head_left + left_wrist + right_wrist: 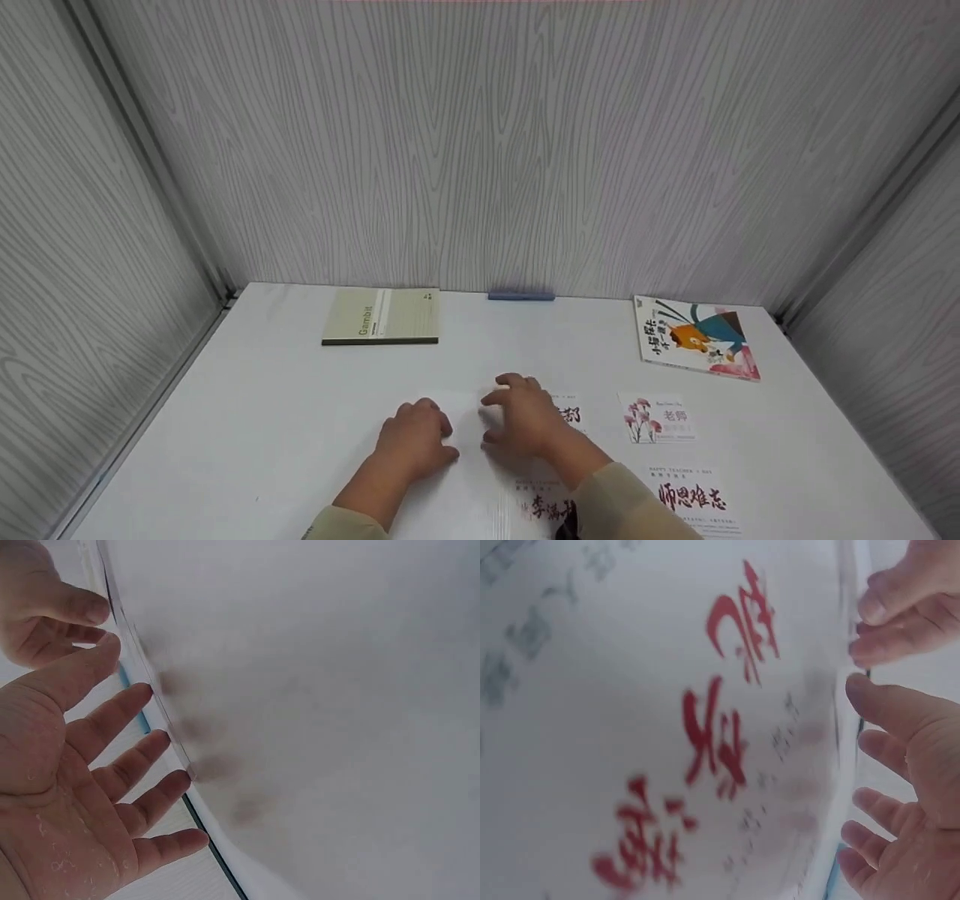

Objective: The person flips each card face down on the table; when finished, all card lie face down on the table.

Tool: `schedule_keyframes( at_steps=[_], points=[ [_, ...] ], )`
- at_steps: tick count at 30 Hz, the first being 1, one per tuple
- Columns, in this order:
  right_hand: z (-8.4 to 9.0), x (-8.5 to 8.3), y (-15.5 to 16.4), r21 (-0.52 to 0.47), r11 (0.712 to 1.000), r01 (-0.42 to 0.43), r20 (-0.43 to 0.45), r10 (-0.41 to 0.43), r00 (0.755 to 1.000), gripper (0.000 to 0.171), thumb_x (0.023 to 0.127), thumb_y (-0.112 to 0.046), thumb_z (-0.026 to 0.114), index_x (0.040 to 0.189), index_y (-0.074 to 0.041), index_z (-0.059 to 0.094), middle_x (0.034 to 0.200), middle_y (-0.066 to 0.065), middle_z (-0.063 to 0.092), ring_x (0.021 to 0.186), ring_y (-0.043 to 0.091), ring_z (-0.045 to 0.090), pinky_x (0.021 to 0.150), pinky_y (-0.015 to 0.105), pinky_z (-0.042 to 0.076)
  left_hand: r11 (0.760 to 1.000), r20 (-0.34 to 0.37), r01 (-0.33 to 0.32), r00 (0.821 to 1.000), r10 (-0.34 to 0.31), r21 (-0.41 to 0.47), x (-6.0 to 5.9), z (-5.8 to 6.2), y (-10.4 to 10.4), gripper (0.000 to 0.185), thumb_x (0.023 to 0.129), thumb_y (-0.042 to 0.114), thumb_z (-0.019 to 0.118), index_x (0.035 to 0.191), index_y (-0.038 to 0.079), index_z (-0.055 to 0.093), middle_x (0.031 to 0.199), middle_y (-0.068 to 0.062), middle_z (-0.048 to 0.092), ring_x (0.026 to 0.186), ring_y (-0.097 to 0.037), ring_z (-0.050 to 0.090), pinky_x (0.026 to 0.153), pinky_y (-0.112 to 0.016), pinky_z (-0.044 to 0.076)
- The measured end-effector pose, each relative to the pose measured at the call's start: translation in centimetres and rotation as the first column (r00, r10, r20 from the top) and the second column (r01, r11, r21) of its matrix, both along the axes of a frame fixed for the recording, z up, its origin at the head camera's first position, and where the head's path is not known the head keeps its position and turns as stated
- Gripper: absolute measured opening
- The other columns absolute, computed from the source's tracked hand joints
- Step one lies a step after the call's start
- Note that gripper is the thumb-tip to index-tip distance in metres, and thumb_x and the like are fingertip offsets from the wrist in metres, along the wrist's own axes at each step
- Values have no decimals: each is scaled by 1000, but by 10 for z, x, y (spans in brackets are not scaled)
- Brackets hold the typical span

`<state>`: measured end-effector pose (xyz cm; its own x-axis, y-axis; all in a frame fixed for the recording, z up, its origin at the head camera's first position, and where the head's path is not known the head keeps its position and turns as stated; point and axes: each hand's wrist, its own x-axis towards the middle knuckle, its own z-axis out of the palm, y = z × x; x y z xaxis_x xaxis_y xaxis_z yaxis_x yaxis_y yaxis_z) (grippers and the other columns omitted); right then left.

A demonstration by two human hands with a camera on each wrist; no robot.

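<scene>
At the near middle of the table (225, 420), two hands face each other, thumbs inward, near but apart. Left hand (415, 439): wide, fingers spread and slightly bent, tips beside a pale surface where their shadows fall; contact cannot be told. Right hand (525, 416): also wide, fingers separated, over the left part of a card with red script (571, 414), hiding some of it. Whether it touches the card cannot be told. Right wrist view has large red characters beside that hand, blurred.

Lower card (546, 510), red script too, lies nearer the person, partly behind the right sleeve (630, 502). To the right, flower card (658, 418), pink blooms at its left side; nearer the person from it, another red-script card (697, 499).

Back edge, left to right: green notebook (390, 319), marked "Gambit"; blue bar (521, 296), against the wall (450, 150); picture book (697, 337), lying slightly askew, orange animal on cover.
</scene>
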<state>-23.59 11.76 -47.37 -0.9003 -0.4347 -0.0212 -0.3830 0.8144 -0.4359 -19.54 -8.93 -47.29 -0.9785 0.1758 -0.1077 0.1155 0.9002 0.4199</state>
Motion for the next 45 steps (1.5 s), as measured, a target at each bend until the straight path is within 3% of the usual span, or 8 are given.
schedule_keyframes(
  at_steps=[7,13,20,25,29,37,41,45],
  points=[
    [14,-7,62,-149,982,115,-14,-118,993,55,80,-18,93,130,-7,74,150,19,54,140,45,48,111,61,43,999,-69,-2,998,-1,-39,-5,9,12,53,83,31,90,126,3,73,127,-18,64,120,-41,61,99,-62,49],
    [8,-7,102,-120,976,180,42,-176,983,73,72,-18,99,138,-8,68,153,17,53,144,43,44,116,57,40,996,-90,70,994,-66,50,-14,12,40,67,85,26,90,142,4,63,145,-17,59,134,-42,54,110,-64,43],
    [-6,-4,120,-67,967,244,107,-236,966,85,68,-15,101,144,-9,61,152,15,54,143,41,46,118,57,37,976,-43,198,980,-194,88,-35,7,82,100,74,26,97,159,10,47,156,-12,52,136,-39,50,114,-63,39],
    [-14,-2,124,-63,959,277,145,-265,953,87,72,-15,98,149,-14,58,154,11,54,146,38,44,120,58,34,975,-9,213,977,-213,69,-46,3,97,109,68,23,100,161,13,44,154,-11,55,130,-36,52,114,-62,38],
    [-16,-1,124,-83,956,282,177,-264,948,93,74,-16,96,156,-15,51,157,10,51,148,38,42,121,60,32,978,4,202,979,-203,49,-48,-2,101,105,66,21,100,157,11,49,149,-12,57,129,-35,52,114,-61,38],
    [-15,-4,123,-64,965,255,122,-246,961,96,69,-16,98,154,-9,53,155,13,51,144,38,44,119,56,36,980,-25,198,980,-198,15,-48,0,106,95,62,18,102,147,5,60,136,-12,62,126,-36,54,109,-59,42],
    [-10,-7,122,-40,969,243,146,-235,961,95,68,-17,99,152,-6,55,154,19,47,142,40,43,117,58,39,985,-2,169,986,-169,-29,-50,2,108,91,62,21,103,141,4,62,124,-12,61,117,-33,54,107,-58,44],
    [-5,-10,119,9,970,242,197,-239,951,97,69,-18,99,155,-10,54,150,20,46,139,39,43,115,57,41,990,13,115,993,-114,-80,-52,2,110,85,58,27,104,130,2,65,111,-12,58,107,-31,51,102,-55,46]
  ],
)
